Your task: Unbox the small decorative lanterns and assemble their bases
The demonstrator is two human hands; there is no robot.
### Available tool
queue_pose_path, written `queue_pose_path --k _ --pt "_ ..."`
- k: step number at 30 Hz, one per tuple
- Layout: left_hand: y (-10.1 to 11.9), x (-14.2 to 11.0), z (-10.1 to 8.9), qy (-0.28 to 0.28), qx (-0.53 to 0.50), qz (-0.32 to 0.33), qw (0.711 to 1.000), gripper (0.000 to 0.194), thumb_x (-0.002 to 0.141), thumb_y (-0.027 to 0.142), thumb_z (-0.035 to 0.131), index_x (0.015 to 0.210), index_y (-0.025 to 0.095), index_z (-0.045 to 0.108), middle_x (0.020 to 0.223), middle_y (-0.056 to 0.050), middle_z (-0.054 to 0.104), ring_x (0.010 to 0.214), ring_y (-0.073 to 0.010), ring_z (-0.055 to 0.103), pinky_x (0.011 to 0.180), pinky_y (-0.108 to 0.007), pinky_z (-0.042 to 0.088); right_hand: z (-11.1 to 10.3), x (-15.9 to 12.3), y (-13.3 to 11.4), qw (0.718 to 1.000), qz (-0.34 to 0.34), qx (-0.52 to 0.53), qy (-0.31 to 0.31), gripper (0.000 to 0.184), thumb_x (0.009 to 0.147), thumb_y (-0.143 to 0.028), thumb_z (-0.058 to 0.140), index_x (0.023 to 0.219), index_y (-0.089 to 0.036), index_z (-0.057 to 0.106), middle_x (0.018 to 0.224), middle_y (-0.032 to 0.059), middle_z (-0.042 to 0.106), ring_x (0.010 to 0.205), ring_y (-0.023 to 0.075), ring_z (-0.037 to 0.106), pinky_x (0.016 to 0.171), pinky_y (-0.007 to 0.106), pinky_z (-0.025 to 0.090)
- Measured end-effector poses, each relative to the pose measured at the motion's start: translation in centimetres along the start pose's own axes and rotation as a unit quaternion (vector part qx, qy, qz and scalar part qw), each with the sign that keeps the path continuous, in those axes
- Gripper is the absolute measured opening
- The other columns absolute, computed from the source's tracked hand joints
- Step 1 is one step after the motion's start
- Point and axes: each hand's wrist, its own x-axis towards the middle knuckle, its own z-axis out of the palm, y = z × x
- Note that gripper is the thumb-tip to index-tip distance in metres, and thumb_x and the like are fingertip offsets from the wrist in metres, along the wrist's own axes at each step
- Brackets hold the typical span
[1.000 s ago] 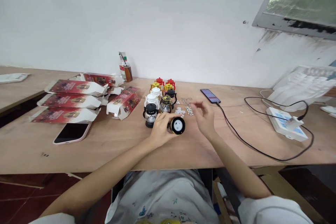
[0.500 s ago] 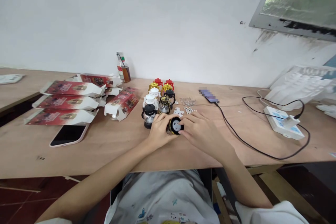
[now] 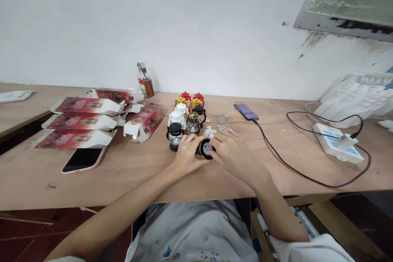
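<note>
My left hand is wrapped round a small black and gold toy lantern lying on its side on the wooden table, its white base turned toward me. My right hand rests against that base, fingers curled onto it. Just behind stands a cluster of several upright toy lanterns in black, white, gold and red. A scatter of small white button cells and a little heap of tiny screws lie right of the cluster.
Red and white cartons are stacked at the left, one carton nearer the lanterns. A pink-cased phone lies face up. A second phone is cabled to a white power strip. A bottle stands by the wall.
My right hand came down from above the button cells onto the lantern's base, where it now stays. My left hand kept its hold on the lantern.
</note>
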Motion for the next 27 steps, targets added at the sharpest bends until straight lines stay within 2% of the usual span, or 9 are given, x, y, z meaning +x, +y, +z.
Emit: queue_pose_path --k 5,11,16,22,27 --pt "-0.1 0.2 -0.2 -0.009 0.003 -0.016 1.000 0.048 0.072 0.038 0.064 0.115 0.020 0.053 0.097 -0.007 0.065 0.087 -0.0229 0.058 0.077 -0.034 0.038 0.3 0.1 -0.3 1.000 -0.011 -0.009 0.006 0.009 0.086 -0.019 0.055 0.086 -0.014 0.064 0.084 0.0085 0.067 0.084 0.0218 0.058 0.075 0.034 0.042" --pt "0.0 0.1 0.1 0.007 0.001 -0.009 1.000 0.044 0.075 0.039 0.061 0.114 0.018 0.054 0.096 -0.008 0.066 0.084 -0.0220 0.058 0.075 -0.033 0.038 0.4 0.1 -0.5 0.999 -0.027 -0.025 -0.007 0.009 0.084 -0.013 0.056 0.083 -0.014 0.065 0.080 0.0084 0.068 0.080 0.0217 0.059 0.073 0.034 0.043" --pt "0.0 -0.1 0.4 0.027 -0.007 0.006 1.000 0.038 0.079 0.033 0.056 0.114 0.018 0.054 0.095 -0.008 0.066 0.083 -0.0204 0.057 0.075 -0.033 0.039 0.1 0.1 -1.4 0.997 -0.039 -0.064 -0.030 0.013 0.079 -0.004 0.057 0.080 -0.012 0.067 0.077 0.0103 0.069 0.074 0.0210 0.059 0.067 0.032 0.044" --pt "0.0 0.0 0.2 0.068 -0.016 0.019 0.997 0.031 0.082 0.025 0.050 0.113 0.017 0.053 0.095 -0.007 0.067 0.081 -0.0188 0.057 0.073 -0.031 0.039 0.4 0.6 -2.5 0.994 -0.040 -0.098 -0.018 0.019 0.079 -0.002 0.053 0.082 -0.009 0.070 0.075 0.0136 0.070 0.074 0.0226 0.061 0.070 0.036 0.047" --pt "0.0 -0.1 0.1 0.076 -0.016 0.019 0.997 0.031 0.081 0.024 0.051 0.112 0.018 0.054 0.095 -0.007 0.067 0.080 -0.0183 0.057 0.072 -0.031 0.040 0.4 0.8 -2.4 0.994 -0.052 -0.092 -0.011 0.018 0.079 -0.002 0.054 0.079 -0.009 0.070 0.072 0.0129 0.070 0.073 0.0219 0.061 0.071 0.035 0.047"
